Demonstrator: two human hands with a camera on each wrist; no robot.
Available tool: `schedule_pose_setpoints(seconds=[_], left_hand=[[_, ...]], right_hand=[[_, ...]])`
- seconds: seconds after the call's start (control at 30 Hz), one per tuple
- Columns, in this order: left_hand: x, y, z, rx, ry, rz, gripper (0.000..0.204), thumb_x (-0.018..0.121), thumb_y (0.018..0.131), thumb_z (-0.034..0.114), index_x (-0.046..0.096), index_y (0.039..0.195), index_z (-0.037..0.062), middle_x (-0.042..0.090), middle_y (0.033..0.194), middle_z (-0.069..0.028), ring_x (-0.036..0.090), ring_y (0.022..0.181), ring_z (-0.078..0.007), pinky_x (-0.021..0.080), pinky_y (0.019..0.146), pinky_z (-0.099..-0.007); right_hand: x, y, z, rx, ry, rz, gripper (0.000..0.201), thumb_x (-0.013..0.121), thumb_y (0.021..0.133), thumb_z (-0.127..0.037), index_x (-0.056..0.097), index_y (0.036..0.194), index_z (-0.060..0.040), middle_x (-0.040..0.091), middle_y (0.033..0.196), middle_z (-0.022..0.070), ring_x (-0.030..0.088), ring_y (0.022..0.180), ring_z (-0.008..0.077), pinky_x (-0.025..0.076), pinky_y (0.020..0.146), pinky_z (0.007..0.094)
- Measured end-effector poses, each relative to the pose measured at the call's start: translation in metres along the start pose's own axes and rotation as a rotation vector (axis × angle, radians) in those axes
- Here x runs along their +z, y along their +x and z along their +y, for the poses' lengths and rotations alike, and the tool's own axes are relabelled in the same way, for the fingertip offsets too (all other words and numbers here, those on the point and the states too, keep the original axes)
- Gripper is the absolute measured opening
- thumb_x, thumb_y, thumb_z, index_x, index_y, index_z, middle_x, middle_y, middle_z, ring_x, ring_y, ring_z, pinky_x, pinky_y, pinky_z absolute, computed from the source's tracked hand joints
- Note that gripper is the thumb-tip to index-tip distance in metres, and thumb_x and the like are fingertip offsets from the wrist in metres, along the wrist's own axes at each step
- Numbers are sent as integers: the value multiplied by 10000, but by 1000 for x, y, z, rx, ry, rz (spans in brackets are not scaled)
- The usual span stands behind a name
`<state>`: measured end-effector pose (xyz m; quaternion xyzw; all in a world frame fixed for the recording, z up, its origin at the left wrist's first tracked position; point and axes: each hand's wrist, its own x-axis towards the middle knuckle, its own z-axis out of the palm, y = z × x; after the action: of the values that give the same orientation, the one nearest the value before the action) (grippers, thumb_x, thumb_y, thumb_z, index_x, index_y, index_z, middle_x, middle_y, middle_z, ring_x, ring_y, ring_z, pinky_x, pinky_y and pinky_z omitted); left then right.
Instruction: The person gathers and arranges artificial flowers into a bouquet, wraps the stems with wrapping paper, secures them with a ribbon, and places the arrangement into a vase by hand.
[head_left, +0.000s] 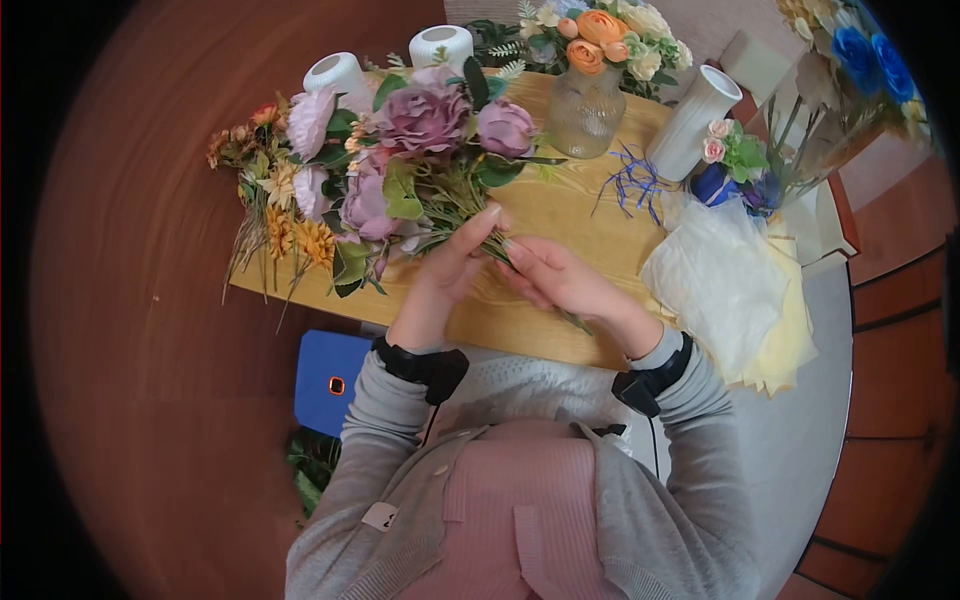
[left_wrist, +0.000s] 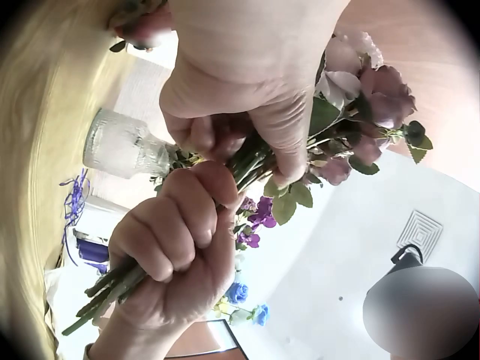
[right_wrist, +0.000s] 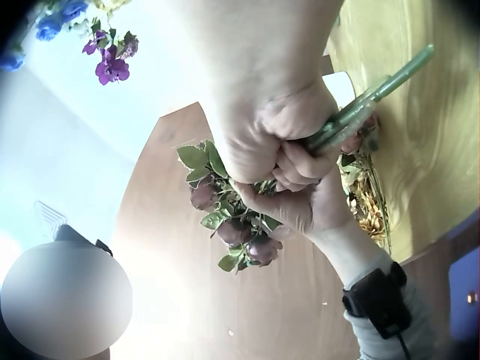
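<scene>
A bouquet of mauve and pale pink artificial flowers (head_left: 425, 118) leans to the left over the table, its stems running down into both hands. My left hand (head_left: 458, 262) grips the stems just below the leaves, the thumb lying along them. Lower on the same bundle, my right hand (head_left: 565, 278) holds the stems with curled fingers, close beside the left. In the left wrist view, cut green stem ends (left_wrist: 105, 292) stick out below the right fist. The right wrist view shows the stems (right_wrist: 375, 97) emerging from the right hand, with mauve blooms (right_wrist: 236, 231) beyond the left.
Orange and yellow flowers (head_left: 290, 235) lie at the table's left edge. Behind stand white vases (head_left: 440, 45) and a glass vase (head_left: 585, 115) with an orange-and-cream arrangement. Rightward are a white vase (head_left: 693, 125), blue ribbon strands (head_left: 637, 183) and pale wrapping sheets (head_left: 725, 270).
</scene>
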<state>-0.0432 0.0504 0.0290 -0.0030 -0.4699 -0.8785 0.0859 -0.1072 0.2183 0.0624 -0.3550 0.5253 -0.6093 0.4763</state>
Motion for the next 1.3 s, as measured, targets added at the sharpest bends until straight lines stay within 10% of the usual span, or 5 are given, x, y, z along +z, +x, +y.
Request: schedule_pose_setpoints(seconds=[0.2, 0.4, 0.57, 1.0, 1.3], left_hand=[[-1, 1, -3, -33, 197, 108, 244, 589, 896, 354, 589, 905, 110, 577, 787, 28, 512, 665, -41, 351, 545, -181], [30, -10, 13, -81, 294, 280, 236, 619, 880, 338, 590, 931, 109, 629, 762, 1, 455, 528, -43, 329, 496, -182], [34, -15, 15, -1, 207, 250, 226, 652, 862, 279, 579, 973, 95, 657, 843, -31, 453, 536, -29, 318, 442, -195], [26, -15, 10, 76, 170, 87, 269, 641, 875, 205, 596, 1094, 54, 519, 787, 34, 479, 720, -55, 381, 626, -186], [33, -12, -10, 73, 398, 207, 224, 538, 933, 305, 530, 926, 81, 515, 676, 22, 370, 495, -12, 249, 413, -174]], right_hand=[[-4, -2, 4, 26, -145, 74, 311, 428, 990, -306, 550, 924, -27, 485, 661, 10, 440, 540, 105, 367, 484, 261], [-3, -5, 15, -468, -672, 286, 309, 529, 937, -190, 527, 1191, -13, 561, 744, 142, 528, 640, 257, 435, 634, 351], [0, -11, 2, -323, -818, 320, 211, 535, 918, -196, 512, 851, 3, 535, 724, 240, 530, 684, 435, 409, 591, 468], [-2, -18, 10, -177, -683, 147, 319, 469, 965, -277, 450, 805, -1, 470, 698, 181, 465, 636, 319, 382, 601, 393], [-8, -36, 19, -191, -733, 215, 315, 450, 971, -305, 465, 906, 3, 505, 769, 196, 497, 703, 341, 396, 658, 412]])
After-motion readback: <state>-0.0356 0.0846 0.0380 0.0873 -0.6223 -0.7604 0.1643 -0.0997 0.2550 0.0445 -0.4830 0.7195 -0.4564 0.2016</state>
